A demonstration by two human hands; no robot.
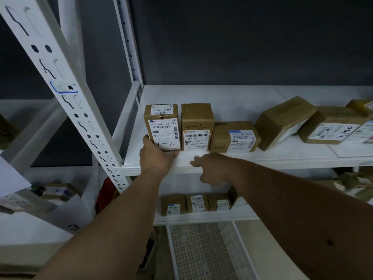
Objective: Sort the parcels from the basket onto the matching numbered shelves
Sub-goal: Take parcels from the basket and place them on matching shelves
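- I judge I am at the placing step: my left hand (156, 156) grips the lower left corner of the leftmost parcel (162, 127), thumb on its left side, as it stands upright on the shelf (252, 158) near the front edge.
- That parcel carries a handwritten 4-2, and so do the second parcel (196, 127), touching its right side, and the third parcel (235, 137), further right again, so the row looks matched.
- My right hand (212, 168) holds nothing; its fingers are loosely curled with one pointing left, just in front of the shelf lip below the second parcel.
- Next, I think, I square the leftmost parcel against its neighbour, let go, and go down to the basket (203, 251) for another.
- The basket, a white perforated one, sits well below the leftmost parcel; the part I can see holds no parcel.
- Right of the third parcel, larger tilted boxes (282, 122) lie on the same shelf.
- On the lower shelf (201, 218) beneath, a row of small boxes (196, 204) stands.
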